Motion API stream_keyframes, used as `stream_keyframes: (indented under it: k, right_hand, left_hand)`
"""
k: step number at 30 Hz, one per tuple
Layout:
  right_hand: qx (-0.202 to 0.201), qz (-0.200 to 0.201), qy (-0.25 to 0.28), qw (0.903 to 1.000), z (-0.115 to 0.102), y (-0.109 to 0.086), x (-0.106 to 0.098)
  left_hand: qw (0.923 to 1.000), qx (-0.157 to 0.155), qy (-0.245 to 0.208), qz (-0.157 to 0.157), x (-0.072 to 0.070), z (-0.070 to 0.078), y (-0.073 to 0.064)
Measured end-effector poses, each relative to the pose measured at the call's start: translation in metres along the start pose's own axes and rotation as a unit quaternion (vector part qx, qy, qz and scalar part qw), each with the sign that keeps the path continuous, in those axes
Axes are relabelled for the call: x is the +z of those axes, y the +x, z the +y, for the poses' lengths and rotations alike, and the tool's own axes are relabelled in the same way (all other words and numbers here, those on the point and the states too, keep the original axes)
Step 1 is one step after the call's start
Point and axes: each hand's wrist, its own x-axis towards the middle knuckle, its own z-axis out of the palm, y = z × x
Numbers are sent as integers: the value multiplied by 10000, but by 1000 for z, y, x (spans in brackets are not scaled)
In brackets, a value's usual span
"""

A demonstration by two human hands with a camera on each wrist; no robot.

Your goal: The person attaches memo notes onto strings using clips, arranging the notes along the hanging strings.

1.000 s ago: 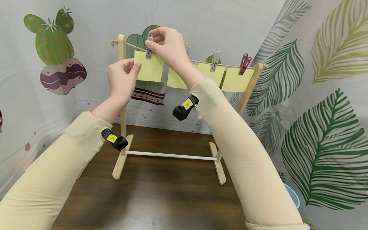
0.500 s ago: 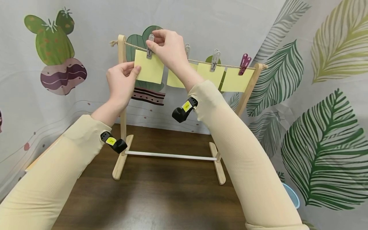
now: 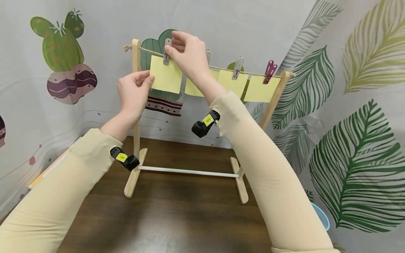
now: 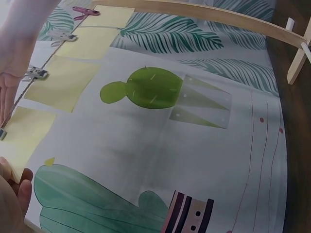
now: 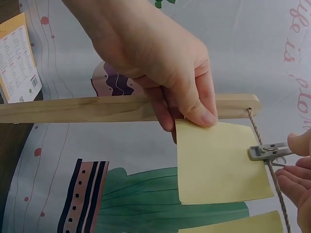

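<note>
A grey clothespin (image 3: pixel 166 56) sits over a twine line (image 5: pixel 257 128) at the top edge of a yellow paper square (image 3: pixel 166 74). My left hand (image 3: pixel 133 92) pinches the left edge of that paper between thumb and fingers. Close by, my right hand (image 3: pixel 193 56) has its thumb tip at the clothespin's handle, while its other fingers are spread away from the pin. The right wrist view shows the pin's jaws against the paper's edge and the twine, with the right fingers (image 5: pixel 294 182) a little off the lower handle.
Further right on the twine hang more yellow papers (image 3: pixel 232 82) under grey clothespins (image 3: pixel 238 67) and a purple clothespin (image 3: pixel 270 72). A wooden frame (image 3: pixel 136 140) with a white crossbar (image 3: pixel 188 171) stands on the brown table (image 3: pixel 177 218). A printed card (image 5: pixel 20 58) leans at the left.
My right hand's fingers have loosened and moved slightly right, off the clothespin, which stays on the paper and twine. My left hand has slid slightly down the paper's edge.
</note>
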Motion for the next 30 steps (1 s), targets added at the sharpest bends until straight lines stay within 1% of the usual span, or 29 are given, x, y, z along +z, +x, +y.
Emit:
stream_keyframes:
  k: [2,5,9,13,16,19,22,25,27,30]
  right_hand:
    - [-90,113,166,9998,0,-2,-1]
    - [-365,313,489,9976,-1,-6,-2]
    - [-833,647,877,9906,0,-16,-1]
    - [-1085,1042,1136,9821,5,-27,-1]
    - [-1108,1128,1304,9788,10,-35,-1]
    - [-1109,1080,1354,9786,18,-45,-1]
    - [-1070,1034,1483,9777,30,-57,0]
    - [-1065,1059,1616,9754,44,-68,1]
    - [-1075,1103,1696,9734,54,-77,2]
    - [-1144,1199,1706,9713,68,-91,3]
  left_hand:
    - [9999,-15,-102,1,-1,-1,-1]
    - [9997,-72,-231,1,-4,-3,-4]
    - [9992,-165,-356,17,-8,-4,-9]
    - [9979,-285,-578,33,-12,-7,-13]
    - [9951,-331,-934,41,-14,-13,-16]
    - [9916,-299,-1256,21,-16,-21,-21]
    - [9864,-309,-1614,-8,-19,-30,-27]
    - [9796,-395,-1972,-8,-21,-39,-34]
    - [9781,-402,-2043,4,-21,-45,-40]
    - [9816,-328,-1883,-19,-20,-53,-49]
